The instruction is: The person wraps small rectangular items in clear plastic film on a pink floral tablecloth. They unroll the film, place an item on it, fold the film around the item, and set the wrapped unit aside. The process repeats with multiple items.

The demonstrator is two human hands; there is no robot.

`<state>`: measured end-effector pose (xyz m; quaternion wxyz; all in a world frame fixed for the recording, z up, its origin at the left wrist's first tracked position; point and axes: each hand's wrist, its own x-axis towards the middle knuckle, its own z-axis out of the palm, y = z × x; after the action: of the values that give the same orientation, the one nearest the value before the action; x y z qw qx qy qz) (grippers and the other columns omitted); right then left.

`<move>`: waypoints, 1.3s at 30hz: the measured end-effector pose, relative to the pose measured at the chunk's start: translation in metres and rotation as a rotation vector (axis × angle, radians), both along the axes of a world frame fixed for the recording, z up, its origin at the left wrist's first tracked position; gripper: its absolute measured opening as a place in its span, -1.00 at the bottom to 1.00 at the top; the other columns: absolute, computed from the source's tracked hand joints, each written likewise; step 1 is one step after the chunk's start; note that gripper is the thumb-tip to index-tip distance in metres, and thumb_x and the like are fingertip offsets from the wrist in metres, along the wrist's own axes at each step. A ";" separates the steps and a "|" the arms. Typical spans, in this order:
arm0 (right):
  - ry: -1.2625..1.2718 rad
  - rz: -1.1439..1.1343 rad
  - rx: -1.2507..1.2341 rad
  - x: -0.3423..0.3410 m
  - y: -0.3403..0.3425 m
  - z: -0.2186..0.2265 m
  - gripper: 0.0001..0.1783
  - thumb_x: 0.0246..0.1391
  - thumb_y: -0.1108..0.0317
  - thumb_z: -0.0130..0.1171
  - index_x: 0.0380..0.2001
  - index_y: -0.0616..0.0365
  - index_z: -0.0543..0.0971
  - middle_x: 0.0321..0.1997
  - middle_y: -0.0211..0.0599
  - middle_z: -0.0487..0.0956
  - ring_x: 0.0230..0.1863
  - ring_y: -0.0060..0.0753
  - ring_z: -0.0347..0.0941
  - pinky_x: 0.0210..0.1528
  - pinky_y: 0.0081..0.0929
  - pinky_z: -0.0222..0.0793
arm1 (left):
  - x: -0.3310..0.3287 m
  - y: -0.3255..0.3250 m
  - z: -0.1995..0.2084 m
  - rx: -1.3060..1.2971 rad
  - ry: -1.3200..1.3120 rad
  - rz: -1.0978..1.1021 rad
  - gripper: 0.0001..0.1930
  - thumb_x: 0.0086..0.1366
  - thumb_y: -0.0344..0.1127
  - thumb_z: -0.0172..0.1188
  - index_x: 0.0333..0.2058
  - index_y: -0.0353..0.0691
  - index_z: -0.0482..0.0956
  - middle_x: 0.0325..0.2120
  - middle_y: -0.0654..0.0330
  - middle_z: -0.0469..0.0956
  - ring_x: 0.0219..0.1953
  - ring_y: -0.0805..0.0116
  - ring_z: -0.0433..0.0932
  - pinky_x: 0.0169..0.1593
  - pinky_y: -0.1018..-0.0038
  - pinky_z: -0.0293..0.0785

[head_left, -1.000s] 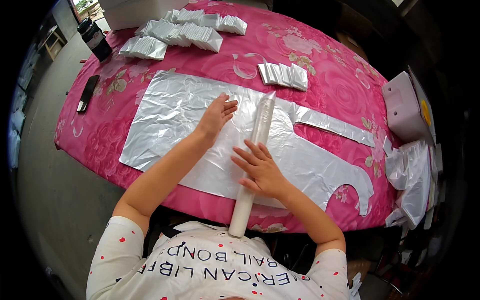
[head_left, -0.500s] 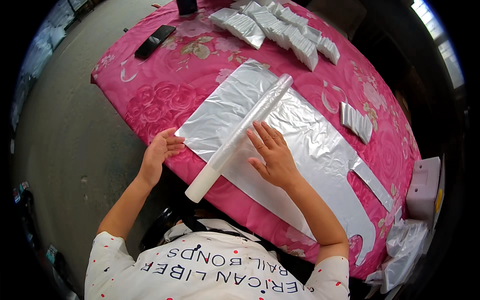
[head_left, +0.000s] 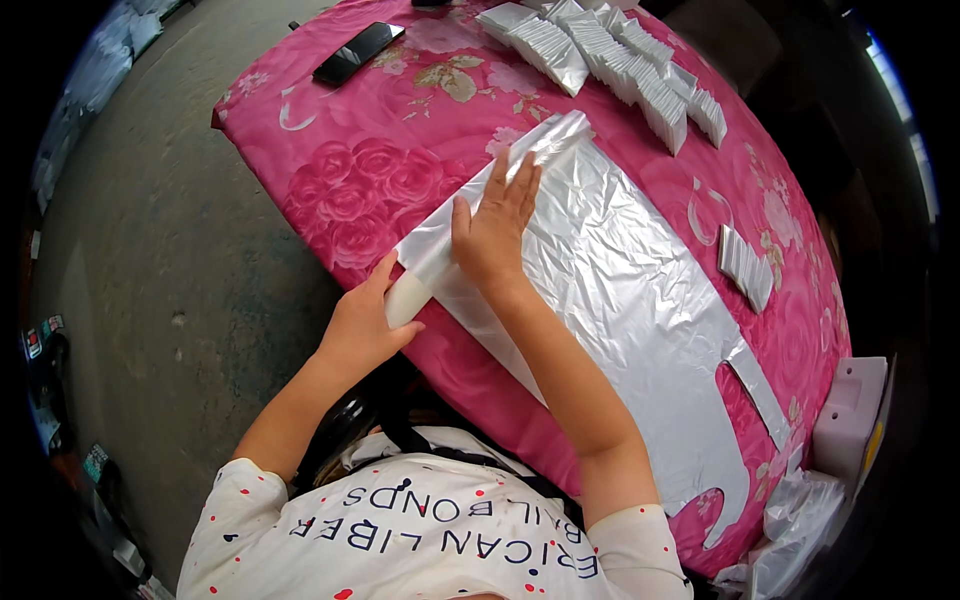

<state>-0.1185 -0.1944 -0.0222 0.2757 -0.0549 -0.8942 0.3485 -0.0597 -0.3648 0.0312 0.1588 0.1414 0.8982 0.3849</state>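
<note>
A silvery plastic carrier bag (head_left: 610, 300) lies flat and wrinkled across the table, its cut-out handles at the lower right. Along its left edge lies a pale roller tube (head_left: 408, 296), its upper part covered by silvery plastic. My left hand (head_left: 365, 318) is closed round the tube's near end, thumb on one side and fingers on the other. Flat on the plastic farther up the tube rests my right hand (head_left: 497, 225), fingers stretched out; its palm hides part of the tube.
A pink flowered cloth (head_left: 350, 200) covers the table. Folded plastic packets (head_left: 610, 60) stand in rows at the back, with a smaller bundle (head_left: 745, 268) at the right. A black phone (head_left: 358, 53) lies far left; a pale plastic box (head_left: 848, 410) sits at the right edge.
The tube has moved left to the bag's edge. My left hand has closed on its near end, and my right hand has shifted up and left onto the plastic over it.
</note>
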 end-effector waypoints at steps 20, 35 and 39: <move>0.008 0.128 -1.435 0.132 0.054 0.057 -0.32 -0.07 0.29 0.26 0.03 0.31 0.15 -0.34 -0.26 0.43 -0.32 -0.42 0.45 -0.23 -0.46 0.41 | 0.053 0.081 -0.016 0.569 -0.528 -0.304 -0.53 0.31 0.00 -0.13 0.02 -0.25 0.26 -0.37 0.18 0.46 -0.42 0.50 0.46 -0.34 0.55 0.44; -0.263 -0.274 -0.998 0.206 0.232 0.023 -0.78 0.02 0.25 0.14 -0.33 0.17 0.51 -0.47 -0.49 0.48 -0.48 -0.71 0.34 -0.45 -0.75 0.24 | 0.074 0.022 -0.026 0.193 -1.267 -0.387 -0.49 0.08 -0.06 0.26 -0.09 -0.24 0.35 -0.48 0.24 0.44 -0.52 0.53 0.44 -0.42 0.58 0.44; -0.601 -0.079 -0.909 0.208 0.227 0.037 -0.74 -0.01 0.15 0.19 -0.40 0.12 0.54 -0.55 -0.56 0.44 -0.56 -0.74 0.29 -0.53 -0.76 0.18 | 0.074 0.024 -0.022 0.173 -1.251 -0.399 -0.49 0.08 -0.05 0.26 -0.10 -0.24 0.36 -0.47 0.25 0.44 -0.52 0.55 0.44 -0.41 0.59 0.44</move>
<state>0.0892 0.0330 0.0149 -0.0305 -0.2990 -0.6901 0.6583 0.0143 -0.3403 0.0094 0.7069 0.0669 0.5590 0.4282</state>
